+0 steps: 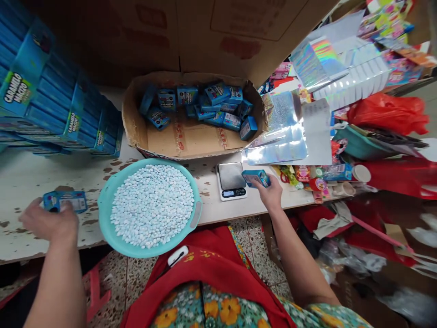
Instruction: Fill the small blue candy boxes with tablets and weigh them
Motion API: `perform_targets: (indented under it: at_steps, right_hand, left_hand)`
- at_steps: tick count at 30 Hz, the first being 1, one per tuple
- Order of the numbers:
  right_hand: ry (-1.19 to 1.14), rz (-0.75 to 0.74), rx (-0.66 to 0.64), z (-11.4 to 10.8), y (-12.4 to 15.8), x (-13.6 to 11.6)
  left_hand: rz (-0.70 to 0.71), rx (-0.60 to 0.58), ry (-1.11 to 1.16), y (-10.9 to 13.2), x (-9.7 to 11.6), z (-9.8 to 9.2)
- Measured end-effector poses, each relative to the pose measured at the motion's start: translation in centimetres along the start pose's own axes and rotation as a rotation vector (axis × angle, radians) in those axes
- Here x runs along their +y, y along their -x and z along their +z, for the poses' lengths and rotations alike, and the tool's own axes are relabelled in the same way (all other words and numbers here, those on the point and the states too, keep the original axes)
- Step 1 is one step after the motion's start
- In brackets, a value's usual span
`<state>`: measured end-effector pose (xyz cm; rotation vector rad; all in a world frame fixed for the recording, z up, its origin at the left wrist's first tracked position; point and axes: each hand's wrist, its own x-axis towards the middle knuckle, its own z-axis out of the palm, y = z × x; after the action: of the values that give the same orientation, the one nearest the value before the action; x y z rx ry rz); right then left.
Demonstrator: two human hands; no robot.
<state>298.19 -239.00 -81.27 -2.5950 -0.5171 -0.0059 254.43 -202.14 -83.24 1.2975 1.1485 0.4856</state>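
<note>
At the table's left, my left hand point(54, 221) is closed on a small blue candy box point(77, 201); its fingers are partly blurred, and I cannot tell if there is more than one box in it. My right hand point(272, 193) grips another blue candy box point(252, 176), held tilted at the right edge of a small digital scale point(231, 169). Whether that box touches the scale's metal plate is unclear. Between my hands stands a turquoise basin point(104, 218) full of small pale blue and white candies point(152, 207).
A cut-down cardboard box point(164, 141) behind the basin holds several blue candy boxes point(218, 107). Stacked blue display cartons point(51, 100) rise at the left. Shiny holographic sheets point(287, 132), a red plastic bag point(389, 114) and assorted packets crowd the right side.
</note>
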Motion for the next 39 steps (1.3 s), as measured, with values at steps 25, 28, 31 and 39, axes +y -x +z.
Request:
perform_targets:
  at_steps: [25,28,31,39]
  right_hand:
    - [-0.352,0.233,0.146,0.6,1.6,0.8]
    - [-0.366,0.222,0.149,1.0,1.3,0.4]
    - [-0.38,0.203,0.128,1.3,1.1,-0.3]
    - [-0.487,0.071,-0.098,3.7,1.4,-4.3]
  left_hand:
    - [-0.185,-0.024,0.595,0.6,3.0,12.5]
    - [-0.422,-0.075,0.831,-0.1,3.4,12.2]
    - [-0.443,-0.118,0.922,-0.2,3.5,12.3]
    - [-0.526,-0.049,0.96,0.0,2.7,13.2]
